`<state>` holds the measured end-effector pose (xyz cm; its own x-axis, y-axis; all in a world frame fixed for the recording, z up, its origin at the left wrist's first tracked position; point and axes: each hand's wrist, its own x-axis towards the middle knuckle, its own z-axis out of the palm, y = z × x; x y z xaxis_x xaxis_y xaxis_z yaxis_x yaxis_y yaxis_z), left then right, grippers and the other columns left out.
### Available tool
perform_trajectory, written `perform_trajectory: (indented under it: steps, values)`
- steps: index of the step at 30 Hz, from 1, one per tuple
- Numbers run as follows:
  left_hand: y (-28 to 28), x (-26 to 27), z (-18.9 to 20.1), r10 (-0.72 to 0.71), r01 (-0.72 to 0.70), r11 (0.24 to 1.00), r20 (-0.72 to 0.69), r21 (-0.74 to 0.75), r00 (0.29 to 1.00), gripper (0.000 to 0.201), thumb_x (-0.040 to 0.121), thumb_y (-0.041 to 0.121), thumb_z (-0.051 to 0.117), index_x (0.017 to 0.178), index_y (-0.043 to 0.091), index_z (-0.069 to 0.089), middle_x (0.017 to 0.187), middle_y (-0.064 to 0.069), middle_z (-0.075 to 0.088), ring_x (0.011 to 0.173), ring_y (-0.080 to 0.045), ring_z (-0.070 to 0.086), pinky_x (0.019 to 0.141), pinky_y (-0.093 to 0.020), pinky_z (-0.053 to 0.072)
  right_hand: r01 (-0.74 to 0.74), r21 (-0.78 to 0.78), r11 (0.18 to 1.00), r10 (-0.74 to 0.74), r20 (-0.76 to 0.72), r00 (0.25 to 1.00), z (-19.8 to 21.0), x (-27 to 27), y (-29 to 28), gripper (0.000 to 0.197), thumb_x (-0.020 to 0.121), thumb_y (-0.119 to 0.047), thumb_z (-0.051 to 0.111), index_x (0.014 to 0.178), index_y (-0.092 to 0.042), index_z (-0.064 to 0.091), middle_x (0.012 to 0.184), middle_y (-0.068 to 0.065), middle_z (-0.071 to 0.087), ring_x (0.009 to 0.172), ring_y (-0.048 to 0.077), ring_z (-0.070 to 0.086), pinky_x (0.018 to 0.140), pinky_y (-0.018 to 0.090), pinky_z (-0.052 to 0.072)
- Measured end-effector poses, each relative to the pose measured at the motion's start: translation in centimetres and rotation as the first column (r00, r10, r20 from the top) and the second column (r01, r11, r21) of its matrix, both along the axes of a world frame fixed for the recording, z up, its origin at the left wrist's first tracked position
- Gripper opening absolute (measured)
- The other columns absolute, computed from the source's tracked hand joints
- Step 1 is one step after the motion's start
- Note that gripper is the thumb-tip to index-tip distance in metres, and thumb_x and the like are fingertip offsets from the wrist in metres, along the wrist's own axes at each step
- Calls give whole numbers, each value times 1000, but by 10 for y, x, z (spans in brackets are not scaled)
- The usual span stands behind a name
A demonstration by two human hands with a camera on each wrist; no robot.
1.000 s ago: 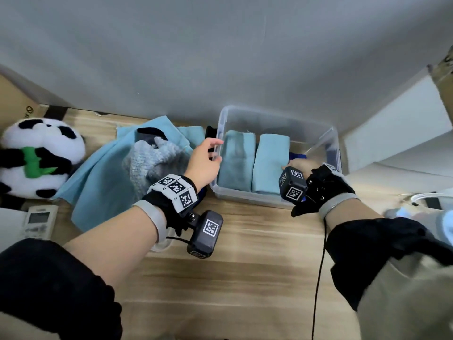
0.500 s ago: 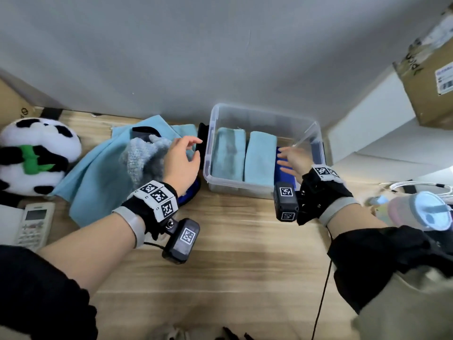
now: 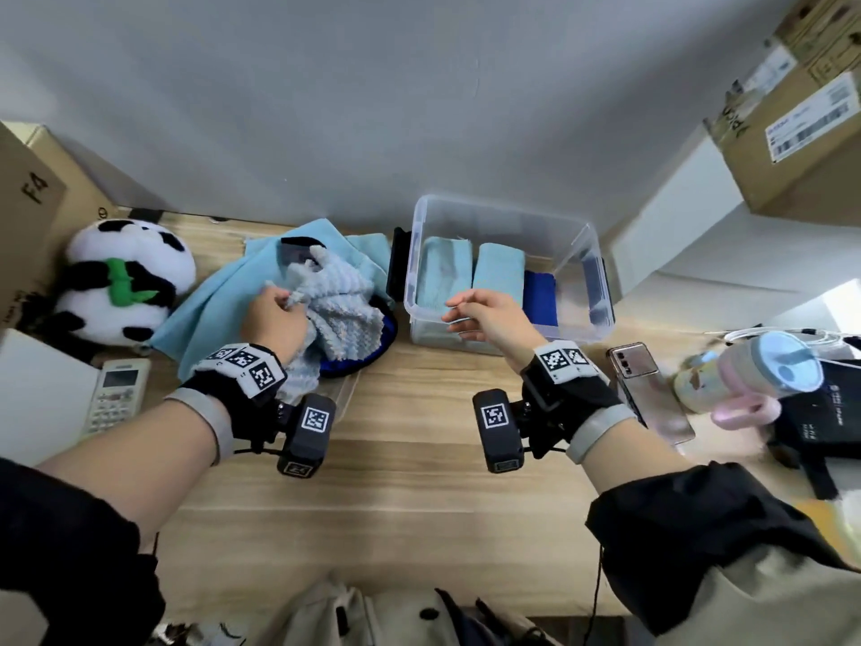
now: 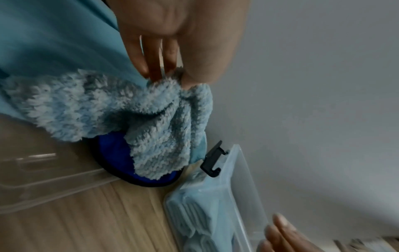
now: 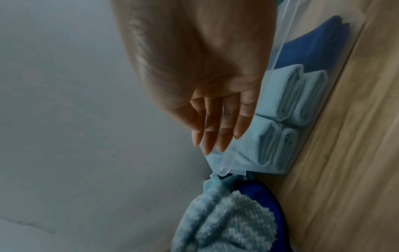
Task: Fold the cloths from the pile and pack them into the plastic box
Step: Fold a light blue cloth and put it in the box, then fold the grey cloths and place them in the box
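A clear plastic box stands at the back of the wooden table. Inside it lie two folded light-blue cloths and a folded dark-blue cloth. Left of the box is the pile: a fluffy grey-blue cloth on a smooth light-blue cloth and a dark-blue one. My left hand pinches an edge of the fluffy cloth between thumb and fingers. My right hand hovers over the box's front rim, fingers straight, holding nothing.
A panda plush and a remote control lie at the left, with a cardboard box behind. A phone, a pastel cup and a black pouch sit at the right. The clear lid lies by the pile.
My left hand left the box's rim, moved left onto the pile and pinched the fluffy cloth. My right hand came out of the box and drew back over its front edge.
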<state>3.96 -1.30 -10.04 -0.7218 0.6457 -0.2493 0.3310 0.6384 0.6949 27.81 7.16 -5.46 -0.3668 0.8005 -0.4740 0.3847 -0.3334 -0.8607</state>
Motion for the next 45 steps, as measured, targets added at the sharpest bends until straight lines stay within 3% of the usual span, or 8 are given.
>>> perform_trajectory:
  steps: [8, 12, 17, 22, 27, 40, 42, 45]
  values:
    - [-2, 42, 59, -194, 36, 907, 341, 420, 920, 9, 92, 9, 51, 99, 15, 51, 93, -2, 58, 81, -12, 53, 70, -20, 43, -110, 23, 994, 105, 143, 984, -1, -15, -33, 11, 95, -28, 51, 91, -19, 56, 97, 2, 60, 72, 11, 57, 58, 17, 47]
    - [-13, 66, 84, -364, 119, 872, 465, 475, 807, 14, 92, 12, 50, 82, 20, 53, 87, -1, 60, 77, -11, 54, 66, -22, 41, -89, -163, 983, 105, 96, 990, -7, -11, -44, 57, 88, -64, 40, 114, -16, 57, 104, -2, 60, 101, 21, 59, 94, 37, 47]
    - [-25, 79, 80, -458, 363, 887, 462, 284, 759, 18, 85, 10, 51, 68, 14, 48, 69, -3, 49, 64, -15, 46, 56, -25, 32, 112, -264, 958, -167, -196, 966, -11, 13, -50, 47, 89, -39, 59, 121, -5, 59, 119, 14, 65, 113, 30, 60, 101, 45, 45]
    - [-39, 95, 70, -552, 632, 774, 512, 23, 658, 7, 82, 2, 46, 79, 8, 48, 79, -14, 42, 68, -21, 45, 56, -24, 41, -119, 195, 974, 71, 235, 969, -7, 49, -52, 28, 90, -30, 60, 103, -6, 66, 98, 12, 69, 86, 19, 60, 77, 29, 44]
    - [-45, 114, 66, -646, 777, 630, 550, -9, 530, 21, 84, -2, 51, 104, -2, 57, 81, -11, 60, 62, -15, 61, 63, -26, 57, -179, 412, 894, -97, 566, 818, -3, 77, -59, 37, 76, -48, 71, 75, -16, 53, 63, -4, 46, 64, 16, 44, 55, 25, 32]
    - [-36, 142, 67, -621, 708, 706, 502, 24, 602, 15, 82, -2, 50, 78, 8, 40, 81, -10, 38, 66, -19, 50, 60, -31, 60, -303, 463, 833, -224, 783, 580, 19, 122, -72, 56, 78, -58, 63, 52, -17, 35, 62, 3, 49, 62, 23, 50, 52, 25, 32]
    - [-35, 144, 66, -607, 680, 733, 473, 23, 639, 27, 82, -2, 52, 71, 12, 31, 76, -6, 31, 62, -16, 44, 59, -32, 60, -289, 428, 856, -180, 772, 610, 21, 126, -71, 57, 79, -52, 64, 47, -17, 32, 50, 0, 39, 49, 18, 41, 45, 24, 24]
    - [-36, 145, 68, -630, 729, 685, 511, 10, 585, 24, 84, 3, 57, 73, 10, 37, 77, -7, 43, 64, -19, 55, 63, -33, 60, -89, 342, 935, -103, 505, 857, 24, 127, -67, 50, 82, -31, 67, 46, -18, 35, 46, -2, 36, 44, 12, 35, 45, 23, 29]
